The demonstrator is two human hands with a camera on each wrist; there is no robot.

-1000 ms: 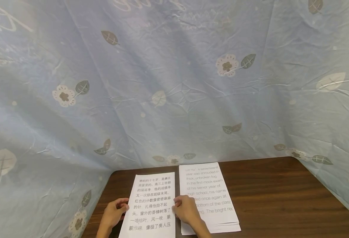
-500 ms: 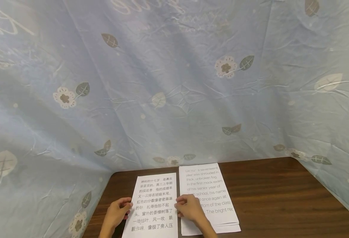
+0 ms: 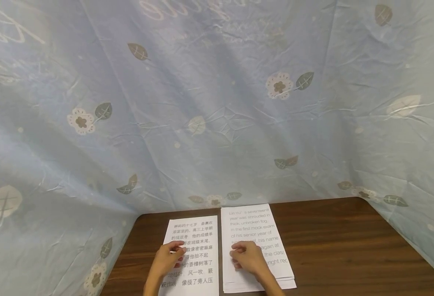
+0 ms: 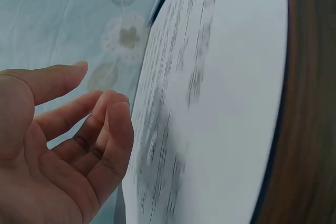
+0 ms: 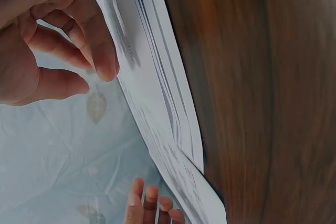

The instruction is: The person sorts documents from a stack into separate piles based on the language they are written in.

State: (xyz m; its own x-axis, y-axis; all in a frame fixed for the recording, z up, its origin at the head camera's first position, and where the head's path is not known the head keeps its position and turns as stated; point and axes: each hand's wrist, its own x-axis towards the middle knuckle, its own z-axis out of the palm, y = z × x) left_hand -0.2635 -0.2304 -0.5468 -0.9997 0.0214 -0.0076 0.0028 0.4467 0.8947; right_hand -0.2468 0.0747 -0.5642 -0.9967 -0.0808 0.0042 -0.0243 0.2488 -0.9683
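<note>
Two sets of white printed paper lie side by side. The left paper (image 3: 198, 271) carries large Chinese characters. The right stack of paper (image 3: 244, 230) bears English text, with its lower sheets slightly offset at the near end. My left hand (image 3: 169, 260) is over the left paper, covering some of its characters; in the left wrist view its fingers (image 4: 118, 129) are loosely bent and hold nothing. Over the English stack is my right hand (image 3: 249, 258), its thumb and fingertips apart with nothing between them, as the right wrist view shows.
The papers lie on a dark brown wooden table (image 3: 335, 242), whose surface extends to the right. A pale blue curtain (image 3: 217, 164) with leaves and flowers hangs behind the table and along both sides.
My left hand has moved right from the Chinese paper's left edge to above it. My right hand has moved right, away from that paper's right edge, over the English stack.
</note>
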